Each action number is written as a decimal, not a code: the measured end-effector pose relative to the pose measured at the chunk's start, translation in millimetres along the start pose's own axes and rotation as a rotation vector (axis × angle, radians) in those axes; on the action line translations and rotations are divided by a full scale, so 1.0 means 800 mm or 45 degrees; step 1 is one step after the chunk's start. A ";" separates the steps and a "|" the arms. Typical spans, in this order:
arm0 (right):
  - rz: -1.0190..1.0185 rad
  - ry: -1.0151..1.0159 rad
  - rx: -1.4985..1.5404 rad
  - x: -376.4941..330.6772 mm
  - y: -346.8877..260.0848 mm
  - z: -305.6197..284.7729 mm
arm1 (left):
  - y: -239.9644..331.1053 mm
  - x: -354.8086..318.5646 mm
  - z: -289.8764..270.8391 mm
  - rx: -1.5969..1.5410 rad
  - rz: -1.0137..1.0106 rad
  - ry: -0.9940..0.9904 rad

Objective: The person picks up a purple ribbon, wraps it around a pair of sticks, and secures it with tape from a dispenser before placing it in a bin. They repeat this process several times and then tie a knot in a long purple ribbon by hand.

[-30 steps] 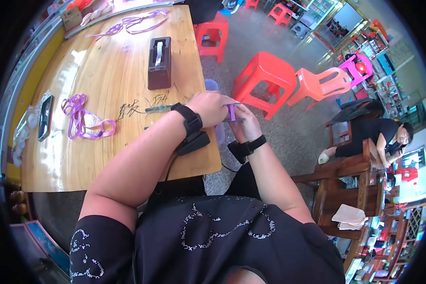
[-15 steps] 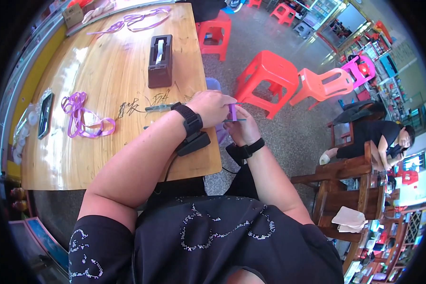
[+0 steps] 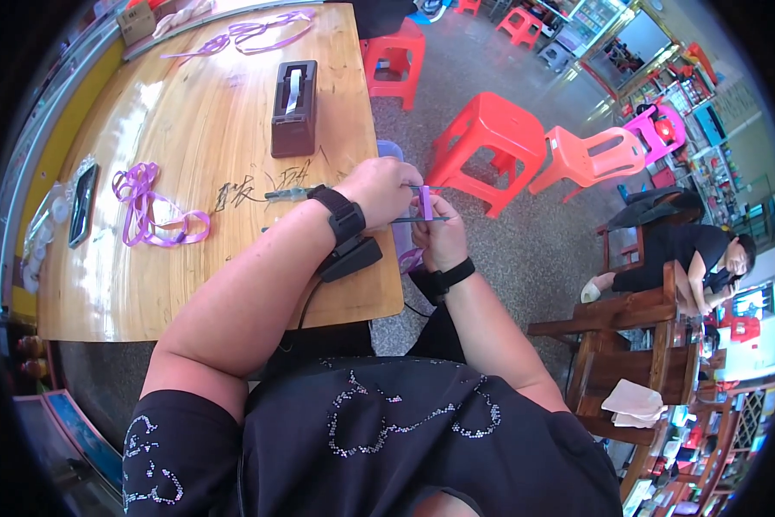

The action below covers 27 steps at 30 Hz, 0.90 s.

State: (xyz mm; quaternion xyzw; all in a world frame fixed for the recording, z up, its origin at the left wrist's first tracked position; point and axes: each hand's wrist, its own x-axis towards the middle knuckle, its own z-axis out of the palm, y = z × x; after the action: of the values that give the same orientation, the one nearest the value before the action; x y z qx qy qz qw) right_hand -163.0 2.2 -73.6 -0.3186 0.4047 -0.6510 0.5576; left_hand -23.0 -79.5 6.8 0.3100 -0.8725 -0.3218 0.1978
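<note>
Two thin dark rods (image 3: 422, 219) stick out past the table's right edge, with a strip of purple ribbon (image 3: 426, 204) spanning them. My left hand (image 3: 377, 189) bends over the rods from the table side, its fingers closed at the ribbon's upper end. Below and to the right, my right hand (image 3: 443, 239) pinches at the ribbon's lower part, by the lower rod. More purple ribbon hangs beside my right hand, over a pale purple bin (image 3: 389, 151). My left hand and wrist partly hide the rods' middle. Both wrists wear black bands.
On the wooden table (image 3: 206, 112) stand a black tape dispenser (image 3: 293, 129), a loose purple ribbon bundle (image 3: 142, 207), another ribbon (image 3: 267, 33) farther back and a phone (image 3: 83, 205). A red stool (image 3: 491, 129) and an orange chair (image 3: 590, 159) stand to the right. A person sits far right.
My left fingers have drawn back slightly leftward from the ribbon's upper end, showing more of it and the rods. My right hand has shifted a little, still at the ribbon.
</note>
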 end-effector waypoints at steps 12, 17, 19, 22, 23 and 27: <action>-0.145 0.037 -0.039 0.046 0.015 -0.006 | 0.006 -0.001 -0.002 -0.060 -0.071 0.068; -0.210 -0.011 -0.162 0.053 0.017 -0.016 | 0.004 0.001 -0.002 0.004 -0.019 0.061; -0.209 0.011 -0.182 0.051 0.016 -0.011 | 0.001 0.001 0.001 0.021 -0.006 0.067; -0.204 0.045 -0.204 0.046 0.017 -0.006 | 0.001 0.003 0.003 0.044 0.002 0.075; -0.196 0.052 -0.204 0.043 0.017 -0.005 | 0.003 0.003 0.004 0.032 0.015 0.090; -0.067 0.044 -0.236 0.010 0.011 0.004 | -0.001 -0.003 0.007 0.112 0.077 0.088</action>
State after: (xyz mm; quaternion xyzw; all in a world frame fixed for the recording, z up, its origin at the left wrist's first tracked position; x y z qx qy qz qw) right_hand -157.9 -6.8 -80.2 -0.3679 0.4643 -0.6305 0.5015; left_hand -24.4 -75.9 2.2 0.3028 -0.8874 -0.2661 0.2236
